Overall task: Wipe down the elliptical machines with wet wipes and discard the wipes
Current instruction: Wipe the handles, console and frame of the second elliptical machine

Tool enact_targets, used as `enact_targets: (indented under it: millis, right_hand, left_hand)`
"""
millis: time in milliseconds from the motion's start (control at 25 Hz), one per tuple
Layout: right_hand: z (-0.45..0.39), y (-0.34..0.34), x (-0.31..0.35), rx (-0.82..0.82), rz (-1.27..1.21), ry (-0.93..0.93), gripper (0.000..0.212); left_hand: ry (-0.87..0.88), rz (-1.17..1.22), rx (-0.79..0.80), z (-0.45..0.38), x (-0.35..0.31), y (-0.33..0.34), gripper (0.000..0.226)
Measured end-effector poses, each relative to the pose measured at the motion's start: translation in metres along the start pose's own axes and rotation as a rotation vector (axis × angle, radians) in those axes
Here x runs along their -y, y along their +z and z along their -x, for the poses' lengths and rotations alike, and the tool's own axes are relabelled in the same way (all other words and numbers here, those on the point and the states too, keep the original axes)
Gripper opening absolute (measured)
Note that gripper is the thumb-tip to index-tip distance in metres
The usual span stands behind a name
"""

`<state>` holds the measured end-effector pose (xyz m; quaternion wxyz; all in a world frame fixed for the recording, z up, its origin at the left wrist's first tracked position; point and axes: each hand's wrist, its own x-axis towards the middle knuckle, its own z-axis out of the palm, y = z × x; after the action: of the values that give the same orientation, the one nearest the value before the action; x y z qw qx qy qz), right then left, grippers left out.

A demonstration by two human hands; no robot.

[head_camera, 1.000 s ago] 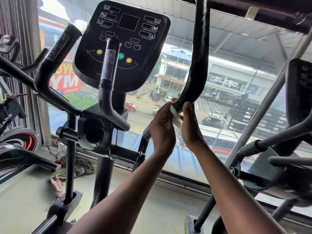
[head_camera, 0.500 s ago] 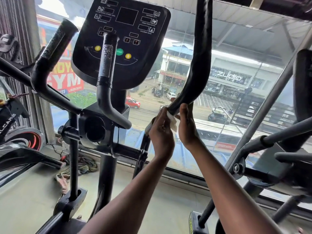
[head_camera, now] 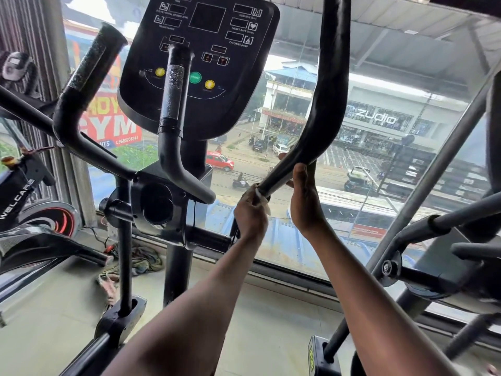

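A black elliptical machine fills the view, with its console (head_camera: 200, 63) at top centre. Its right moving handlebar (head_camera: 329, 104) curves down from the top to a lower bar. My left hand (head_camera: 250, 213) grips a white wet wipe (head_camera: 264, 203) wrapped against the lower part of that bar. My right hand (head_camera: 305, 202) grips the same bar just above, at the bend, with the thumb up along it. Most of the wipe is hidden inside my left fist.
The fixed centre handle (head_camera: 173, 126) and the left moving handlebar (head_camera: 89, 77) stand to the left. A second machine's frame (head_camera: 439, 240) is close on the right. An exercise bike (head_camera: 32, 202) sits far left. A large window (head_camera: 379, 158) lies straight ahead, rags (head_camera: 135, 264) on the floor.
My left hand with the wipe has slid down the right handlebar, away from my right hand, which stays at the bend. The camera has moved closer to the machine.
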<state>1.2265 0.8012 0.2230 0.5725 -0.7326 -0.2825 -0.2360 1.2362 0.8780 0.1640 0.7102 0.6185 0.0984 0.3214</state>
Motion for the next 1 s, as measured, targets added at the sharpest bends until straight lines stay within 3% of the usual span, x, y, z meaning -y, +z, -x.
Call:
enact_targets:
  millis: [120, 240, 400, 480, 560, 640, 720, 880, 1000]
  right_hand:
    - [-0.002, -0.002, -0.001, -0.002, 0.025, -0.028, 0.095]
    - [-0.001, -0.001, -0.005, -0.01, 0.037, -0.051, 0.088]
    - [-0.004, -0.006, 0.001, 0.031, 0.017, -0.107, 0.049]
    - [0.01, -0.003, -0.014, -0.044, 0.071, -0.011, 0.034]
    - [0.033, 0.005, -0.046, -0.225, 0.114, 0.188, 0.025]
    - [0.044, 0.022, -0.063, -0.193, 0.025, 0.404, 0.018]
    - [0.038, 0.039, -0.063, -0.139, -0.076, 0.51, 0.017]
    - [0.014, 0.052, -0.064, -0.229, 0.03, 0.599, 0.032]
    - [0.005, 0.052, -0.071, -0.26, 0.042, 0.682, 0.041]
  left_hand:
    - [0.098, -0.045, -0.042, 0.002, 0.002, 0.007, 0.037]
    - [0.003, 0.011, -0.012, 0.0, 0.005, 0.007, 0.042]
    - [-0.092, 0.055, -0.01, -0.012, 0.01, 0.001, 0.047]
    - [-0.071, 0.015, -0.012, -0.015, 0.013, -0.001, 0.038]
    - [-0.077, -0.021, 0.035, -0.018, 0.015, -0.004, 0.028]
    - [-0.091, -0.033, 0.096, -0.022, 0.011, -0.011, 0.022]
    - [-0.095, -0.045, 0.145, -0.027, 0.006, -0.015, 0.018]
    - [-0.148, -0.053, 0.278, -0.032, -0.004, -0.027, 0.025]
    - [-0.061, -0.148, 0.242, -0.035, -0.01, -0.035, 0.028]
